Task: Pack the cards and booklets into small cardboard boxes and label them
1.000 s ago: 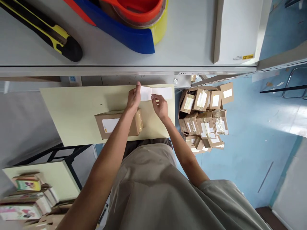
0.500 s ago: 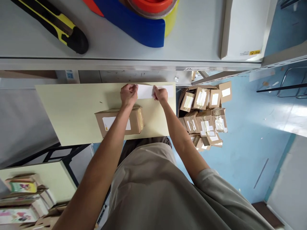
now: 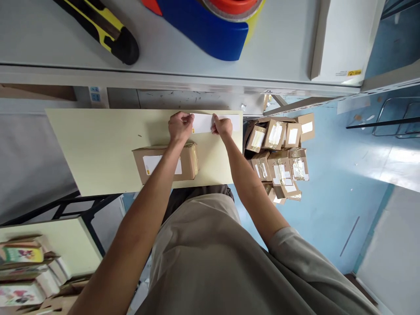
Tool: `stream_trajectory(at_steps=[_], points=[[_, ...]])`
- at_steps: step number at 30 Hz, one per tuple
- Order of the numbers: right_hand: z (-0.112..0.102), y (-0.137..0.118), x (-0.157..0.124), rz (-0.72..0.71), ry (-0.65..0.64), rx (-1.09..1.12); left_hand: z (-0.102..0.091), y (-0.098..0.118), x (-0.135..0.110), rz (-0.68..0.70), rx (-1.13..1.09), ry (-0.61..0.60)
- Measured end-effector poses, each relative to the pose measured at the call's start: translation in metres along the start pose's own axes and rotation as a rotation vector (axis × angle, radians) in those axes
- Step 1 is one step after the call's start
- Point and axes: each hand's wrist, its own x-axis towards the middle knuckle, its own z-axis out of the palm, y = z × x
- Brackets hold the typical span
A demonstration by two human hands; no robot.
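Note:
A white label [image 3: 201, 124] with a small yellow mark at its lower left corner lies at the far edge of the pale yellow table [image 3: 98, 131]. My left hand [image 3: 181, 126] pinches the label's left end. Closed on its middle is my right hand [image 3: 223, 126], and a white strip [image 3: 235, 121] shows beyond that hand; I cannot tell whether it is the same piece. Nearer my body sits a taped brown cardboard box [image 3: 187, 162] bearing a white label [image 3: 151, 164], partly covered by my left forearm.
Above the table runs a grey shelf [image 3: 282, 57] carrying a yellow and black utility knife [image 3: 108, 33], a blue tape dispenser [image 3: 213, 35] and a stack of white labels [image 3: 344, 39]. Several labelled boxes [image 3: 278, 166] are piled on the right; books [image 3: 22, 275] lie at lower left.
The view has shifted slightly, so the shelf items appear farther right. Both hands keep their grip on the label, and its yellow mark now shows beside my left fingers.

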Motion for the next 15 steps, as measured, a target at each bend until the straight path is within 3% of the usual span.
stream_trajectory(at_steps=[3,8,15], points=[[0.002,0.000,-0.002,-0.002,0.020,-0.004,0.000,0.008,-0.007,0.001,-0.005,0.006],[0.004,-0.003,-0.007,-0.038,0.053,-0.042,-0.012,0.026,-0.030,0.024,-0.185,0.113],[-0.003,-0.018,-0.012,0.023,0.020,-0.063,-0.077,0.033,-0.085,-0.066,-0.558,0.036]])
